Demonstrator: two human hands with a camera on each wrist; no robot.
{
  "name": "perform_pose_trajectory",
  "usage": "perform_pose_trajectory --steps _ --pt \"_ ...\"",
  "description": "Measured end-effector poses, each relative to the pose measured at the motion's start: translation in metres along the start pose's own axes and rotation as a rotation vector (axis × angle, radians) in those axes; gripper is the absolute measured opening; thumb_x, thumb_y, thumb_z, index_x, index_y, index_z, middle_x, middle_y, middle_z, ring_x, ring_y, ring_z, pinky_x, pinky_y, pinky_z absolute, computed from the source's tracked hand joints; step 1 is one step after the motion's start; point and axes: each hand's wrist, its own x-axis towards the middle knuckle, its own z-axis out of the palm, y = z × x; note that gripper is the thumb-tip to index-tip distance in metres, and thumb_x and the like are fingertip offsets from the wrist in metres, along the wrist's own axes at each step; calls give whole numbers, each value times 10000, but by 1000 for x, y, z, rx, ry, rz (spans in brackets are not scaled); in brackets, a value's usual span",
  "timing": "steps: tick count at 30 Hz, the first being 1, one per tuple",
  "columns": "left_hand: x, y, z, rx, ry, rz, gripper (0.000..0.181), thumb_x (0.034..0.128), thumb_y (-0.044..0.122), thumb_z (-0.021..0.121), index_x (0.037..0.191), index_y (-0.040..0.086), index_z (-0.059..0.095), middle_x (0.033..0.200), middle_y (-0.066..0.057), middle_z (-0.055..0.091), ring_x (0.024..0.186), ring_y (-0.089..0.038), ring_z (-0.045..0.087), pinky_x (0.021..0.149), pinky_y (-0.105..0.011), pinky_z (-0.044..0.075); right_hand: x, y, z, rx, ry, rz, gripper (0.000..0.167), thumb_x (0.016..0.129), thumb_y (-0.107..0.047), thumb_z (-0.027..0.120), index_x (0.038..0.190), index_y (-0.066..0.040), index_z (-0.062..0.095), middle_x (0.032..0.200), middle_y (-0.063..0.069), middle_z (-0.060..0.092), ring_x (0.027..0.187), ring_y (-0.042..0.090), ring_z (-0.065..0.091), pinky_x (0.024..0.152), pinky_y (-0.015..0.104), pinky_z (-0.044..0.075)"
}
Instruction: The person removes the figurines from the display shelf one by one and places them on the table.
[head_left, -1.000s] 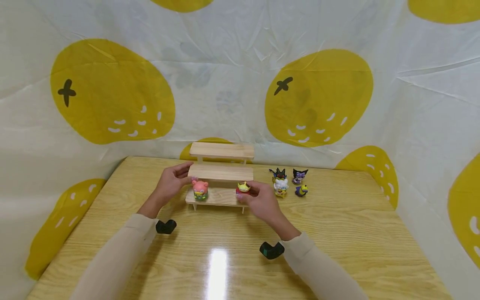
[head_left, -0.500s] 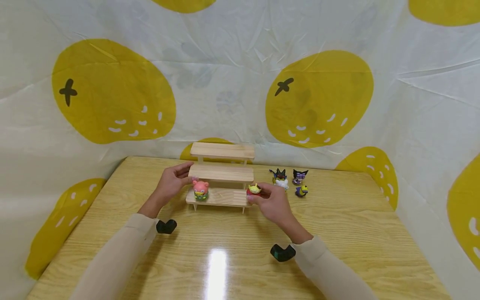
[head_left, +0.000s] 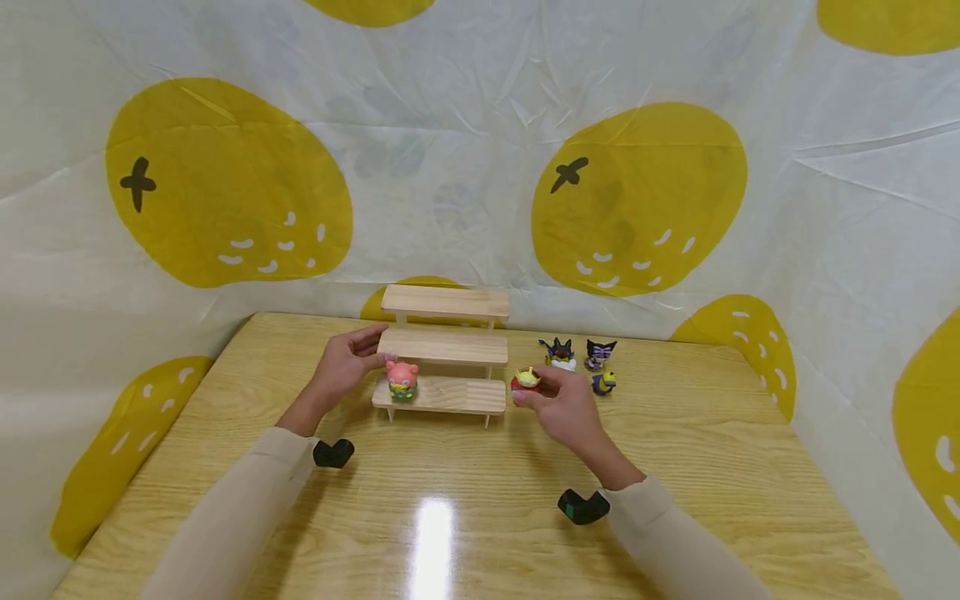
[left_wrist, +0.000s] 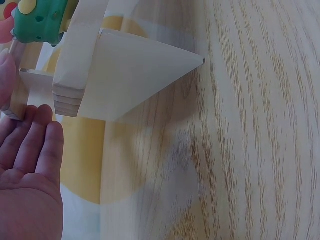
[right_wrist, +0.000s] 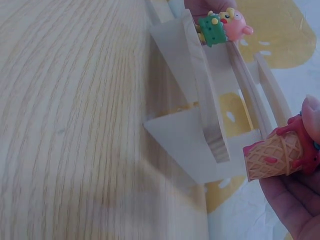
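Note:
A three-tier wooden display stand (head_left: pixel 442 346) stands on the table. My left hand (head_left: pixel 341 371) holds the left end of its middle tier; the left wrist view shows the tier's end between thumb and fingers (left_wrist: pixel 37 145). On the lowest tier, at the left, sits a pink-headed toy figure (head_left: pixel 402 379) with a green lower body. My right hand (head_left: pixel 566 408) pinches a red toy figure with a yellow top (head_left: pixel 527 380), just right of the lowest tier. Seen from the right wrist, that figure has a waffle-cone base (right_wrist: pixel 275 157) with red drips, held off the tabletop.
Right of my right hand stand more toy figures: a dark spiky one (head_left: pixel 557 348), a black-and-purple one (head_left: pixel 600 354) and a yellow-and-purple one (head_left: pixel 603 383). A white one (head_left: pixel 562 364) is partly hidden by the hand. Behind the table (head_left: pixel 675 467) hangs a fruit-patterned curtain (head_left: pixel 450 200).
My right hand has carried the red figure from the right end of the lowest tier rightward, off the stand. My left hand has stayed at the middle tier.

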Motion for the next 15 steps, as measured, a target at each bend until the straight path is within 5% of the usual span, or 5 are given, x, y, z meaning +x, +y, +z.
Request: perform_pose_trajectory --steps 15 --pt "2 1 1 3 19 -7 636 992 143 728 1569 66 473 1612 -240 445 1502 -381 447 1143 -441 482 1 17 -20 -69 26 -46 308 838 -13 852 1128 54 773 1014 233 792 923 326 785 737 118 570"
